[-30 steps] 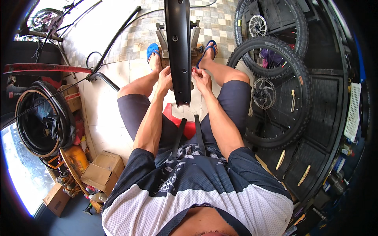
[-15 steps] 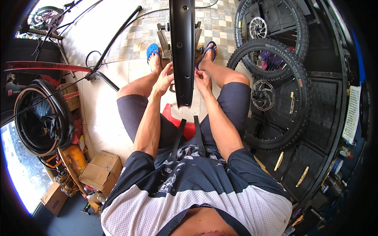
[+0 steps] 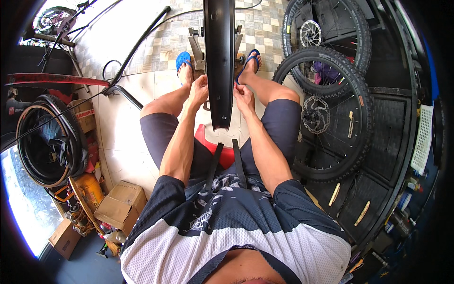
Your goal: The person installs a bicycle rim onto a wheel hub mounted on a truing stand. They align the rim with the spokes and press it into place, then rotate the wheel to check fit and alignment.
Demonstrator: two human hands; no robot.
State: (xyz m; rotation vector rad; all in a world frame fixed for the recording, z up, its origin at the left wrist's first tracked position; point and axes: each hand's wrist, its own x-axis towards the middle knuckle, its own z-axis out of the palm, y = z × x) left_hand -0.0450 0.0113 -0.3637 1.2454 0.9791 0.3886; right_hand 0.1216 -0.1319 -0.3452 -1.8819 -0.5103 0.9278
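Observation:
A black bicycle wheel rim (image 3: 221,71) stands upright between my knees, its hollow inner channel facing me. A metal wheel truing stand (image 3: 196,49) carries it, with arms on both sides. My left hand (image 3: 199,91) is at the rim's left side, fingers drawn together and bent; their tips are partly hidden, and I cannot make out what they hold. My right hand (image 3: 244,98) is closed at the right side, close against the rim. A small red thing (image 3: 235,86) shows at its fingertips, too small to name. Spokes and hub are hidden behind the rim.
Two tyred wheels with disc rotors (image 3: 326,113) lean at the right by black panels. More rims and tyres (image 3: 49,139) stand at the left, above cardboard boxes (image 3: 124,203). A red stool (image 3: 202,137) shows beneath me. A black pole (image 3: 142,42) crosses the floor at the far left.
The rim has turned: the holes seen clearly earlier are now smeared or out of sight. My left fingers, more spread before, have curled together. My right hand has hardly moved.

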